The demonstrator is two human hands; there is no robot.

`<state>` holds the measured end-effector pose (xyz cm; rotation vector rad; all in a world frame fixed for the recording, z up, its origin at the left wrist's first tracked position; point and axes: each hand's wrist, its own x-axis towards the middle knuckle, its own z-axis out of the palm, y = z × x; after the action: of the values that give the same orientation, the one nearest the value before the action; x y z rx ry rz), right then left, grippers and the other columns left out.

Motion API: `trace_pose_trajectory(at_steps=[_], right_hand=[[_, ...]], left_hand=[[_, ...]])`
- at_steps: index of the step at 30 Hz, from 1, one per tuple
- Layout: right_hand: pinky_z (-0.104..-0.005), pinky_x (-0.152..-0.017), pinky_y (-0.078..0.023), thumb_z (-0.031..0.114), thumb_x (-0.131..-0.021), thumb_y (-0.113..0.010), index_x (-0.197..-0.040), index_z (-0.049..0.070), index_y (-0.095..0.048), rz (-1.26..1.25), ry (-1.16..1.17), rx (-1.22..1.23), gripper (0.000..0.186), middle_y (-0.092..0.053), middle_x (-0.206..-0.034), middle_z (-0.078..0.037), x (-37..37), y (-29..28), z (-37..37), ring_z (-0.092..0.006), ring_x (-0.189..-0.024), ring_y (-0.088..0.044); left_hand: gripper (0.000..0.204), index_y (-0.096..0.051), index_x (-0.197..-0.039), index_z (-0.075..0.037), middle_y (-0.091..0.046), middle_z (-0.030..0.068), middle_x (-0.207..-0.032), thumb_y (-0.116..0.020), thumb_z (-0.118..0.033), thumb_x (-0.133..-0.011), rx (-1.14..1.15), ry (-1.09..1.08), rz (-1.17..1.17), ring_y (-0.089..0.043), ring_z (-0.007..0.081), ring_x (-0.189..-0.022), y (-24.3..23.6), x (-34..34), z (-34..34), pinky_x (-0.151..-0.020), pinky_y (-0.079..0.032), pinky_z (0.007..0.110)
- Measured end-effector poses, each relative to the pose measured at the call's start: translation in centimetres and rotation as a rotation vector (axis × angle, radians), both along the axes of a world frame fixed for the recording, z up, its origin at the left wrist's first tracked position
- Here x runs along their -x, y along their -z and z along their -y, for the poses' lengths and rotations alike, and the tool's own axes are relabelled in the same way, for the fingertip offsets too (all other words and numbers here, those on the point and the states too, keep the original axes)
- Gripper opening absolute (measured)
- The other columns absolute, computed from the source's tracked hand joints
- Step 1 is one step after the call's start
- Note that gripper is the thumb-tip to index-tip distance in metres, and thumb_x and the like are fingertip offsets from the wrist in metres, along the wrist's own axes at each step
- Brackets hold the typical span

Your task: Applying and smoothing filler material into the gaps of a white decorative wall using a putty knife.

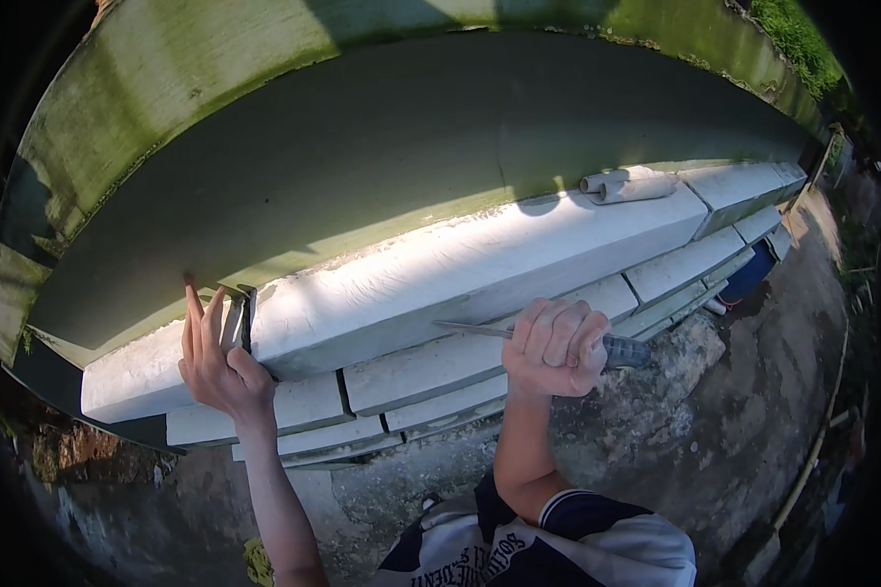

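My left hand [220,362] is up at the far-left end of the stacked white concrete slabs [480,264], forearm rising straight from the near edge, wrist bent back a bit. Fingers are spread open & extended, tips on the top slab beside a dark gap [249,318] between two slabs; nothing held in it. Just beyond the fingertips is the grey rendered wall [382,147], w/ mossy green top further back.

Moving right: lower slabs [421,377] step out toward me in layers, joints visible btwn them.

My right hand [555,347] is near centre, forearm coming up from my white/navy sleeve [597,533], elbow bent. It's closed in a full fist round the grey handle of a trowel [529,338]; thin blade pokes out left of the fist, handle end sticks out right. Trowel sits level, in front of the slab edge; can't tell if blade touches it.

Far right: two short pale pipe pieces [628,186] lie on the top slab, well apart from both hands. Cracked concrete ground [715,411] below.
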<state>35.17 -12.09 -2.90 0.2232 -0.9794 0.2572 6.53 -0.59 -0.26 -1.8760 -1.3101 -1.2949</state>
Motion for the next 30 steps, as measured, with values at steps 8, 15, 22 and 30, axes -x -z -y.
trace_pose_trajectory(at_steps=[8, 15, 22, 30], right_hand=[[-0.0244, -0.036, -0.025, 0.015, -0.101, -0.049, -0.066, 0.017, -0.033, -0.066, 0.166, 0.013, 0.039, -0.031, -0.043, 0.005, -0.7, -1.0, 1.7, -0.0067, -0.031, -0.026], [-0.0228, -0.036, -0.019, 0.02, -0.105, -0.047, -0.066, 0.019, -0.03, -0.043, 0.073, 0.005, 0.042, -0.029, -0.044, 0.008, -1.4, -1.7, 0.8, -0.003, -0.033, -0.018], [-0.0233, -0.032, -0.024, 0.014, -0.1, -0.051, -0.067, 0.016, -0.034, -0.084, 0.021, -0.084, 0.038, -0.034, -0.044, 0.004, -1.9, -1.0, 1.5, -0.0063, -0.03, -0.026], [-0.0214, -0.034, -0.018, 0.022, -0.104, -0.049, -0.065, 0.019, -0.03, -0.2, 0.184, 0.04, 0.043, -0.032, -0.044, 0.007, -1.9, -0.2, 0.4, -0.0026, -0.032, -0.023]], left_hand=[[0.049, -0.072, -0.113, -0.013, -0.06, 0.0127, -0.144, -0.038, -0.021, -0.078, -0.008, -0.027, 0.01, -0.06, 0.0294, -0.127, -0.4, -0.3, 0.3, -0.088, -0.043, 0.033], [0.047, -0.073, -0.109, -0.012, -0.06, 0.0126, -0.144, -0.037, -0.023, -0.079, 0.011, -0.02, 0.036, -0.06, 0.0303, -0.126, -0.3, -0.4, 0.7, -0.091, -0.043, 0.034], [0.047, -0.074, -0.106, -0.012, -0.06, 0.0124, -0.144, -0.037, -0.022, -0.079, 0.028, -0.009, 0.044, -0.059, 0.0304, -0.127, -0.4, -0.4, 0.4, -0.094, -0.043, 0.035], [0.046, -0.074, -0.104, -0.011, -0.059, 0.013, -0.145, -0.036, -0.021, -0.08, 0.019, -0.018, 0.032, -0.059, 0.0306, -0.125, -0.1, -0.5, 0.2, -0.096, -0.043, 0.036]])
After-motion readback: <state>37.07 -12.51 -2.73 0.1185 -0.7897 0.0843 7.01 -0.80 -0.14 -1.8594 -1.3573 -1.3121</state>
